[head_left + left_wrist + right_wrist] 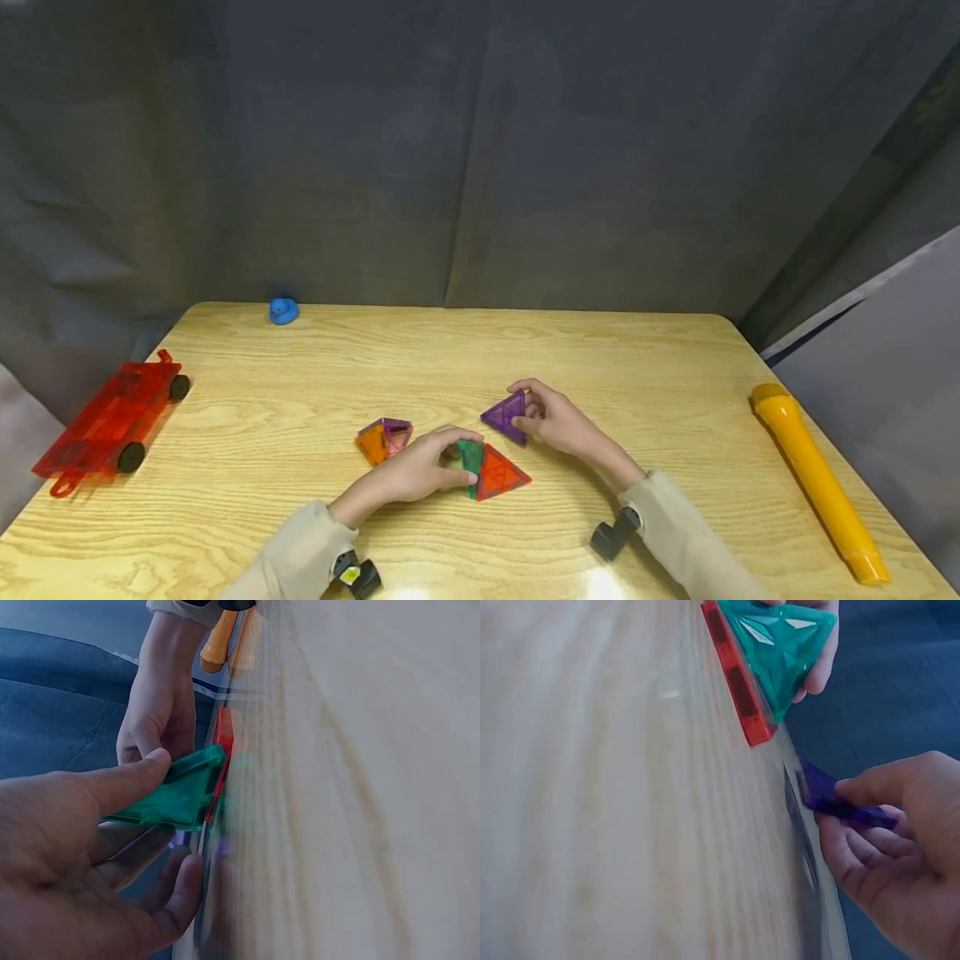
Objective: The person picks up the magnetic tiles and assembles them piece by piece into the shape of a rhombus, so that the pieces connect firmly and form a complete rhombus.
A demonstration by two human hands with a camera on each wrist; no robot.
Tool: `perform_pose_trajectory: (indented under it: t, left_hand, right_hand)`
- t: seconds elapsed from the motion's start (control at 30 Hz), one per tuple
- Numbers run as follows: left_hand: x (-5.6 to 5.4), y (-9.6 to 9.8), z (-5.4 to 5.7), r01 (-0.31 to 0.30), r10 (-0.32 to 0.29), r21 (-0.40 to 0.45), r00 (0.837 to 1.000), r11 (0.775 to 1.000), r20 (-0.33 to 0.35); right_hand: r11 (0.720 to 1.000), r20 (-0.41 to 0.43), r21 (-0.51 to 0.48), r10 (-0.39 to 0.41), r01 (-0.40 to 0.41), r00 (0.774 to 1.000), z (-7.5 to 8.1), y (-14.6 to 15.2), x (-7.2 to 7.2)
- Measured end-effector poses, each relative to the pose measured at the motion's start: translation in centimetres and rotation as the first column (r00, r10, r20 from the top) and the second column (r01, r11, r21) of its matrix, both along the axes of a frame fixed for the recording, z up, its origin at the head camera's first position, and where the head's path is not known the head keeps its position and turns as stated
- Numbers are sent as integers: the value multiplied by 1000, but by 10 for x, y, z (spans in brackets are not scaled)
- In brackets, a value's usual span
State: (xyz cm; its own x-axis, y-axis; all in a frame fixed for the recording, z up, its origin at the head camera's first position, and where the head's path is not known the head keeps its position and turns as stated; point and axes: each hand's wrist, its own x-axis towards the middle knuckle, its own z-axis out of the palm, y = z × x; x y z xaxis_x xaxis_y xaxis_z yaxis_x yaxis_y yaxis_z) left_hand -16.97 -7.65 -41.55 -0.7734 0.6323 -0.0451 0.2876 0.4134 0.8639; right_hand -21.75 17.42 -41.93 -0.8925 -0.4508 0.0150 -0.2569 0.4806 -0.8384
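Note:
My left hand point(423, 468) pinches a translucent green triangle tile point(176, 793) between thumb and fingers, tilted up off the table. Against the green tile's lower edge lies a red triangle tile point(501, 473), flat on the wood. My right hand point(557, 421) grips a purple triangle tile point(507, 416) by one side, just beyond the red one; in the right wrist view this purple tile point(840, 799) is held a little above the surface, apart from the others. Left of my left hand, a small pyramid of orange, pink and purple tiles point(384, 440) stands on the table, partly behind that hand.
A transparent red wheeled car base point(112, 417) is at the table's left edge. Toward the back left corner sits a blue rubber duck point(283, 311). A yellow-orange tube with a wider end point(817, 483) lies along the right edge. Dark cloth point(480, 167) hangs behind the table.

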Motion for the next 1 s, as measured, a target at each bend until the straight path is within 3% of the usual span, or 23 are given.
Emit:
perform_pose_trajectory:
  t: [0.23, 0.5, 0.77, 1.0]
  left_hand:
    - [2, -1, 1, -10, 10, 14, 1000, 1000, 3]
    - [1, 0, 2, -18, 18, 12, 1000, 1000, -2]
    - [2, 1, 4, -15, 15, 21, 1000, 1000, 4]
    - [2, 2, 2, -10, 9, 41, 1000, 999, 6]
  right_hand:
    - [995, 83, -97, 10, -2, 996, 2, 3, 13]
    - [994, 146, -104, 39, -24, 989, 3, 5, 23]
    - [995, 128, -98, 48, -36, 991, 4, 3, 29]
    - [999, 25, -13, 43, -43, 999, 5, 2, 31]
